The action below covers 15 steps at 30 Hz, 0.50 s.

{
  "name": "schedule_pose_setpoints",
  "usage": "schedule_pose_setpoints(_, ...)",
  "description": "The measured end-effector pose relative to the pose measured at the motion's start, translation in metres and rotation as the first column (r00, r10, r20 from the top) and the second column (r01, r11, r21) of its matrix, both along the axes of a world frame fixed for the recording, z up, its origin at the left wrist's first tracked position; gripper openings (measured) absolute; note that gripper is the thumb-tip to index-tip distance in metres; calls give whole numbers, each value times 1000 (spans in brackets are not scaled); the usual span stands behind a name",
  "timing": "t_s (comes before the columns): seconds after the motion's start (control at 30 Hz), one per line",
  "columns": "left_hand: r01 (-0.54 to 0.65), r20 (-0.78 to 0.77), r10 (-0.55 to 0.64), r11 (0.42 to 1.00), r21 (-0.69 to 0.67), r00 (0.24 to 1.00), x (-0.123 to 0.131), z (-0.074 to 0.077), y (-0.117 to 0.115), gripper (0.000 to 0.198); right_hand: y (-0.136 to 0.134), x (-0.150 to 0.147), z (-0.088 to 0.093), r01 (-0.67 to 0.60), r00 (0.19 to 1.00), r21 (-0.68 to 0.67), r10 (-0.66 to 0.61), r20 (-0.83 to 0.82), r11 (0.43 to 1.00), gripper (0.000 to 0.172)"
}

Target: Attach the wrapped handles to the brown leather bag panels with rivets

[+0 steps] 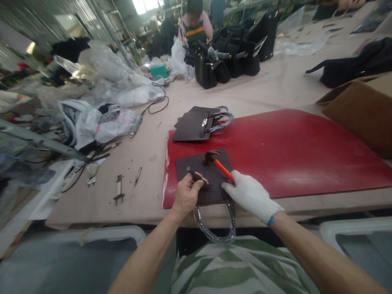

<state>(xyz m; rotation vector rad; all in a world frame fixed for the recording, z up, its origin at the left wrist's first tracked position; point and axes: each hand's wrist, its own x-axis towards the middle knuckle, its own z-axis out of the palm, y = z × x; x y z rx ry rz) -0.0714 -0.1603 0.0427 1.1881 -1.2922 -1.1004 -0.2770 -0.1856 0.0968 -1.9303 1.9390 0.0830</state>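
Note:
A dark bag panel [222,163] lies on a red board [294,151] in front of me. Its plastic-wrapped handle [232,222] hangs over the near table edge. My bare left hand [188,192] is closed around a dark punch-like tool [193,174], whose tip end is hidden at the panel. In a white knitted glove, my right hand [249,194] grips a claw hammer [223,168] with an orange handle. The hammer head is over the panel, just right of the punch-like tool's top.
Behind the panel lie more dark bag panels [191,124] with wrapped handles. Small tools, including a metal bracket-like one [119,190], rest at left near a corded tool [136,124]. Black bags [205,71] stand at the back, near a person [196,30]. A brown carton [358,110] sits right.

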Motion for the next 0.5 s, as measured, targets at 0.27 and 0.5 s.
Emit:
schedule_pose_setpoints(0.27,-57,-13,58,995,76,998,19,-8,11,17,-1,-5,-5,-6,1000,-1,6,7,1000,35)
schedule_pose_setpoints(0.5,-62,76,62,998,-7,995,12,-10,16,11,0,-6,-5,-4,1000,12,4,-2,1000,35)
